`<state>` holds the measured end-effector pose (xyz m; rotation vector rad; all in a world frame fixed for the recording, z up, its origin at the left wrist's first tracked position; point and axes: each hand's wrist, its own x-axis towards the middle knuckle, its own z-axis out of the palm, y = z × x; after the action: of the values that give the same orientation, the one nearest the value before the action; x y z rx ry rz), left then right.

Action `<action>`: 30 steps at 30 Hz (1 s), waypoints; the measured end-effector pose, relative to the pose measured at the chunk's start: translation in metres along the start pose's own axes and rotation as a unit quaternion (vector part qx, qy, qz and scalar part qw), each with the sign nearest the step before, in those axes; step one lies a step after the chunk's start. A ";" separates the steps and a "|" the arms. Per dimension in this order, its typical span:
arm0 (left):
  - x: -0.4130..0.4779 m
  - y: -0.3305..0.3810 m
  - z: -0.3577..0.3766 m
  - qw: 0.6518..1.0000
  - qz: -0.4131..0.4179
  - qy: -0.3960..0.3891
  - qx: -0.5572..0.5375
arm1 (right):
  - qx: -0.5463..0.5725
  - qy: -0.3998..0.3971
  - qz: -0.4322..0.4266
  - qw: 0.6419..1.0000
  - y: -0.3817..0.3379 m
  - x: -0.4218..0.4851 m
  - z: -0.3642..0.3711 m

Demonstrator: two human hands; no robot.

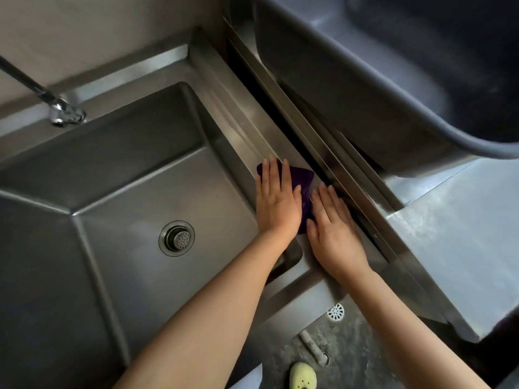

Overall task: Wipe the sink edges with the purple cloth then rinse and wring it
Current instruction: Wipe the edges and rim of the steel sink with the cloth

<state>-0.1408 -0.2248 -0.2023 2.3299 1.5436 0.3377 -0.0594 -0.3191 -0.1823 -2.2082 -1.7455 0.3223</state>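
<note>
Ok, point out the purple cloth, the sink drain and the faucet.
purple cloth (302,178): head view, exposed corner between the hands.
sink drain (177,238): head view, strainer centre.
faucet (60,110): head view, base of the spout.

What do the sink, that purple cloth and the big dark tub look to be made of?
Sink: likely stainless steel, brushed grey with soft reflections.
Purple cloth: soft fabric, creased under the hands; weave too blurred to tell.
Dark tub: probably plastic, matte with rounded moulded rim.

Purple cloth, grey steel sink, pale yellow perforated shoe.
</note>
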 end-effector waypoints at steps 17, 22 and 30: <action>0.028 -0.033 -0.019 0.983 0.039 -0.083 -0.159 | 0.022 -0.012 0.013 1.000 -0.013 0.049 0.009; 0.012 -0.042 -0.022 0.990 0.044 -0.026 -0.130 | 0.004 -0.001 0.009 1.000 -0.012 0.048 0.017; 0.018 -0.023 -0.022 0.998 -0.034 -0.009 -0.053 | 0.013 -0.014 -0.021 1.000 -0.016 0.058 0.014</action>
<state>-0.1618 -0.1968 -0.1906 2.1896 1.5532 0.3720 -0.0658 -0.2577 -0.1884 -2.1566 -1.7899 0.3658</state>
